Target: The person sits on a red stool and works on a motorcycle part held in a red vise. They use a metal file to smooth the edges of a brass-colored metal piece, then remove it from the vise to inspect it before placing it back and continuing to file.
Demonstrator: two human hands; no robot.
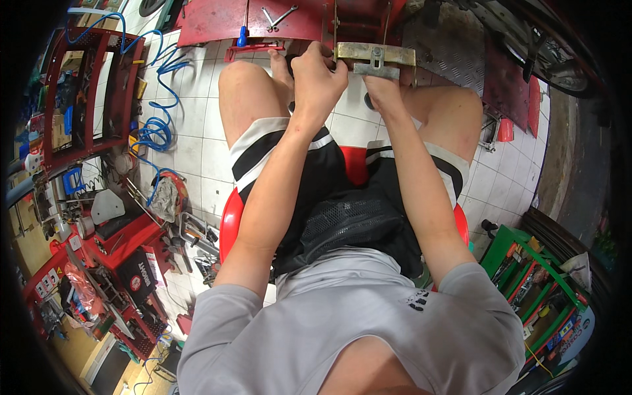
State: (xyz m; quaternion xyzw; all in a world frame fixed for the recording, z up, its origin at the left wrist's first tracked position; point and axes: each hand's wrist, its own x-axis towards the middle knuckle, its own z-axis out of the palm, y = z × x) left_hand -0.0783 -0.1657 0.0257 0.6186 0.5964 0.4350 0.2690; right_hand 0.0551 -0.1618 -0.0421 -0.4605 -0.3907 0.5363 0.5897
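A worn metal crossbar (395,54) spans the red frame at the far middle, with a smaller metal bracket (362,68) against its near side. My left hand (318,74) is at the crossbar's left end. Its fingers are curled and pinched together there, and whatever they hold is hidden. Under the bracket, my right hand (383,93) reaches up from below; the metal covers its fingers. Left of my hands, a screwdriver with a blue handle (242,37) and two crossed wrenches (284,16) lie on the red platform (204,25).
A slim red metal piece (255,48) lies by the platform's near edge. On the left, a coiled blue air hose (158,131) hangs near a red rack (51,99). A green tool rack (507,253) stands at the lower right. Motorcycle parts (513,39) fill the upper right.
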